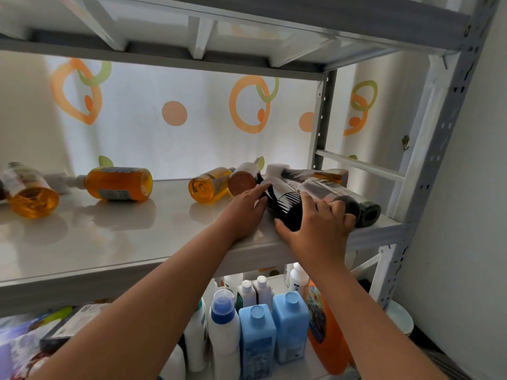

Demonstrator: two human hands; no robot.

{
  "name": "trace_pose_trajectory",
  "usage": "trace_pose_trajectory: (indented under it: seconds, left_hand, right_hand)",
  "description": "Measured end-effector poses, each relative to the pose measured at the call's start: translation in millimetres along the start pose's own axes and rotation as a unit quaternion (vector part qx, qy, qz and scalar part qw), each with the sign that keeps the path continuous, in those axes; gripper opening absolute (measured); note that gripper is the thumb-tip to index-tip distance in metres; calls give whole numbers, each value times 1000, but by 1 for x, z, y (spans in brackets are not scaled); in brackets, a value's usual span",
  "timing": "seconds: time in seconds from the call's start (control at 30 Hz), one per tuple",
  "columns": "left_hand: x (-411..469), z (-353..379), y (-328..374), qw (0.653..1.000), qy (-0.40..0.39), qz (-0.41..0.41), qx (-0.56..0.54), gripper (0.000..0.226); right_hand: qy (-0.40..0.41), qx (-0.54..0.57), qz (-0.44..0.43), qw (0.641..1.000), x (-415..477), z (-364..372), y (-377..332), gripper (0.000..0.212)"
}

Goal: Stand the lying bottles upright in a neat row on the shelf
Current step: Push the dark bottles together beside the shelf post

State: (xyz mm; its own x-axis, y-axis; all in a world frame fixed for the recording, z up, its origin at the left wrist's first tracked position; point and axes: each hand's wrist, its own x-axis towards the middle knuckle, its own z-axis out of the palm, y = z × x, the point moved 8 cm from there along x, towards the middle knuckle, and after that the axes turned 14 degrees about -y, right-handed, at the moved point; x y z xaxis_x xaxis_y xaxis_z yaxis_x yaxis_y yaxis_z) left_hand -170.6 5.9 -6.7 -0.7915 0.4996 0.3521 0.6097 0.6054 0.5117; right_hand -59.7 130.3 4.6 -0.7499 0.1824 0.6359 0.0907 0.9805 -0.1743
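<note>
Where both hands meet at the right end of the shelf [109, 237], one black bottle [285, 207] lies on its side, base toward the camera, neck pointing away.

Right hand [315, 231]: fingers [307, 200] curled over the top of the base end, thumb hooked round its lower left edge; bottle gripped between them.

Left hand [244, 209]: fingers [258, 191] nearly straight, laid flat against the bottle's left flank, pinching nothing.

Bottle: glossy black, ribbed body catching streaks of light, pale label band just beyond the left fingertips.

Just right of the right fingers, beside the black bottle: dark bottle [340, 193] with grey label, also lying.

Just left of the left fingers: brown-based bottle [242, 182] and small amber bottle [205, 189], both lying.

Well left of both hands: amber pump bottle [118, 185] and another amber bottle [33, 200], lying apart.
</note>
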Motion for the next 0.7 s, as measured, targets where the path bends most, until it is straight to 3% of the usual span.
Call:
trace_pose_trajectory:
  seconds: [0.37, 0.7]
  left_hand:
    - [0, 10, -4, 997, -59, -36, -33, 48]
    - [-7, 3, 2, 995, -44, -28, -84, 50]
  right_hand:
    - [-1, 45, 4, 999, -8, 7, 7, 79]
    - [-7, 114, -29, 993, -8, -2, 22, 67]
